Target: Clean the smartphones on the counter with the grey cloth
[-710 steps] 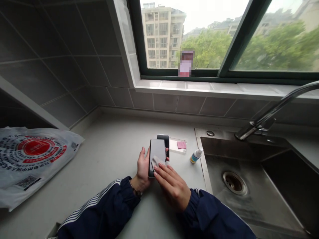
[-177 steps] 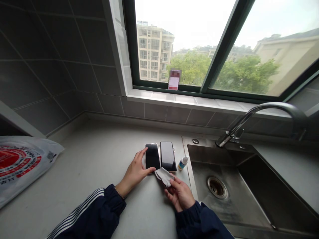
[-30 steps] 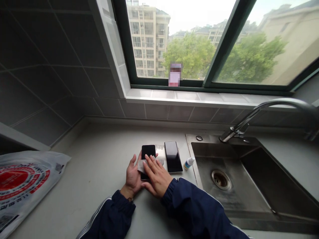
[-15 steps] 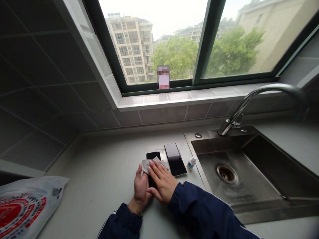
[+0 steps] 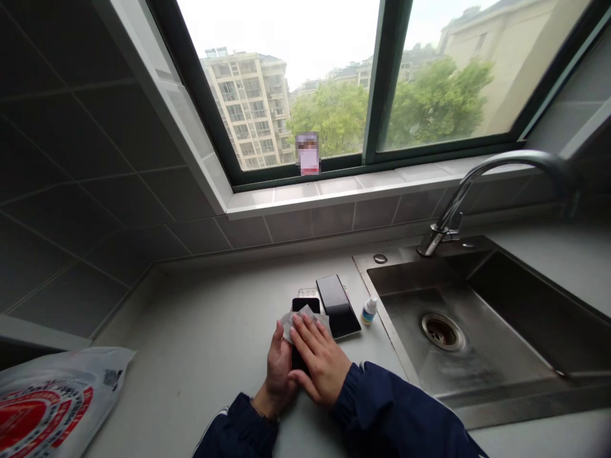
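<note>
A black phone [image 5: 305,305] lies in my left hand [image 5: 279,369], whose fingers are mostly hidden beneath it. Over the phone's screen is a thin grey cloth [image 5: 288,326]. My right hand [image 5: 319,356] presses the cloth onto the screen, its fingers long and close together. Just right of my hands rests a larger dark-screened phone [image 5: 338,306] on the counter. Behind the held phone, a clear case-like item [image 5: 308,293] is partly covered. A small white bottle [image 5: 369,310] with a blue label stands upright beside the larger phone.
The steel sink [image 5: 401,356] with its curved faucet [image 5: 458,194] takes up the right side. A white plastic bag [image 5: 102,388] with red print sits at the left on the pale counter [image 5: 200,331]. The window sill [image 5: 334,186] runs along the back.
Both hands have shifted slightly to the right and towards me with the phone and the cloth. More of the clear item behind the phone is uncovered. The camera view has tilted a little.
</note>
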A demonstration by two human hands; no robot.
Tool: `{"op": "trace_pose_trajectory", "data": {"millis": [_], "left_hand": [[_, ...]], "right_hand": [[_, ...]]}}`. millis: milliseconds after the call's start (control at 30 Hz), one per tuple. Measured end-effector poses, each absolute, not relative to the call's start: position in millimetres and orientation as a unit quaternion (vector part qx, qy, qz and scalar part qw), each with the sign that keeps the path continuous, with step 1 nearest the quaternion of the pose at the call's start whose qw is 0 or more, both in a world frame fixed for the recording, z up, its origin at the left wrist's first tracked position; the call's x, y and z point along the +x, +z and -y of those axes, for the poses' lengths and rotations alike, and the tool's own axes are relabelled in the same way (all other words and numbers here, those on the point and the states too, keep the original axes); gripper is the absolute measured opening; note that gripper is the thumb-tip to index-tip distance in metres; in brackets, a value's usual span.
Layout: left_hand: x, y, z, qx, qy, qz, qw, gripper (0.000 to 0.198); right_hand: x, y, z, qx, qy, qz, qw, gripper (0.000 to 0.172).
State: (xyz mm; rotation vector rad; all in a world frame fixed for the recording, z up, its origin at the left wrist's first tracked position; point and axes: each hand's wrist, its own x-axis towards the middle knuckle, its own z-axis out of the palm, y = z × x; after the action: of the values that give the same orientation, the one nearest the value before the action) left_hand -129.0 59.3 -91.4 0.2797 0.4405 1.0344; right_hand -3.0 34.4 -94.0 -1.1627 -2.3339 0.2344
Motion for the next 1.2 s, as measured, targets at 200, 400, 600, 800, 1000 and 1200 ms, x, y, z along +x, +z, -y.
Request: {"op": "trace_pose_trajectory", "data": {"millis": [200,400,600,800,1000,1200], "left_hand": [[-133,-74,-54,0.140,0.491,-0.243,0.825,0.065],[-137,-69,-51,0.153,0.477,-0.246,0.830,0.074],[-139,-73,-49,0.137,0.469,-0.219,0.844,0.072],[-136,-79,-49,0.123,0.471,-0.181,0.854,0.063],[-132,-81,-50,0.131,0.461,-0.162,0.862,0.063],[-132,-102,-43,0.289,0.436,-0.178,0.834,0.067]], "right_hand": [[-9,-113,-2,-0.367,0.095,0.887,0.263,0.073],[-5,-108,-3,-0.351,0.099,0.893,0.263,0.065],[-2,-106,-1,-0.347,0.089,0.904,0.235,0.071],[-2,-106,-2,-0.374,0.074,0.893,0.241,0.077],[-1,-103,-6,-0.385,0.053,0.889,0.244,0.080],[13,-98,-18,-0.419,0.016,0.856,0.303,0.076]]}}
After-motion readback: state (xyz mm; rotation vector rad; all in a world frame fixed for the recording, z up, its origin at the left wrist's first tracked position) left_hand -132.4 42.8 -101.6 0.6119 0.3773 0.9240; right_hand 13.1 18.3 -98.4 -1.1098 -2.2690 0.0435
